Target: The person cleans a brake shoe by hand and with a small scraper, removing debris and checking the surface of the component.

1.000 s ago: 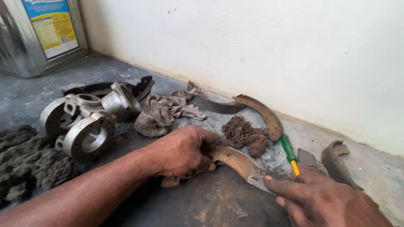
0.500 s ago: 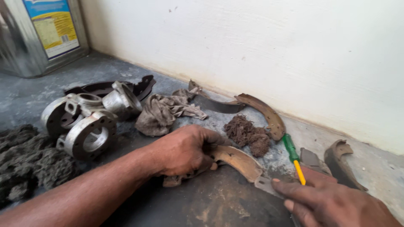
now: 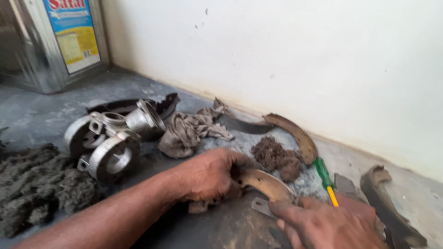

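My left hand (image 3: 210, 175) is closed around one end of a curved, rusty brake shoe (image 3: 263, 183) that lies on the grey floor. My right hand (image 3: 323, 223) rests at the shoe's other end, its fingers pressed on a small flat metal piece (image 3: 261, 206). A screwdriver with a green and yellow handle (image 3: 325, 177) lies just beyond my right hand.
A second brake shoe (image 3: 295, 133) lies by the white wall, a third (image 3: 387, 203) at the right. A brown wad of fibre (image 3: 277, 157), a dirty rag (image 3: 189, 131), metal hub castings (image 3: 110, 143), dark waste (image 3: 37, 184) and a metal tin (image 3: 55, 41) surround them.
My right hand has slid left along the floor toward the end of the brake shoe. My left hand keeps its hold. The camera has moved slightly closer.
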